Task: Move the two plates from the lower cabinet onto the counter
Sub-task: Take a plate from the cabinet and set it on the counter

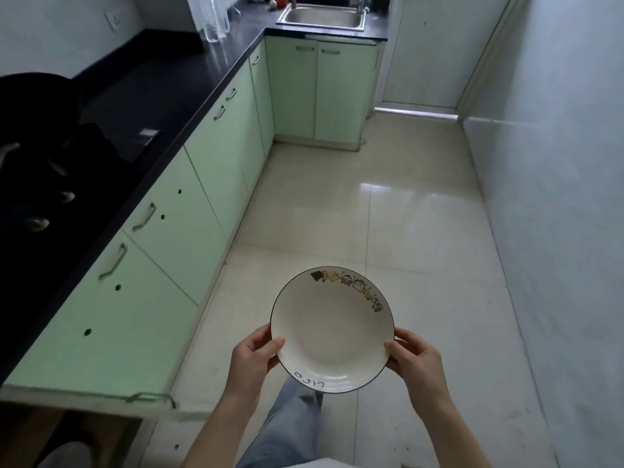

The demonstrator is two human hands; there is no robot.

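Note:
A white plate (332,329) with a dark rim, small cartoon drawings along its far edge and lettering on its near edge is held level over the floor. My left hand (254,358) grips its left edge and my right hand (417,361) grips its right edge. The black counter (162,89) runs along the left, above pale green lower cabinets (189,204). One cabinet door (101,393) at the bottom left stands open, its inside dark. I see only one plate.
A black gas stove (37,177) sits on the counter at the left. Clear bottles (214,20) stand farther along, and a steel sink (322,16) lies at the far end. Beige floor tiles (405,214) stretch ahead, with a pale wall on the right.

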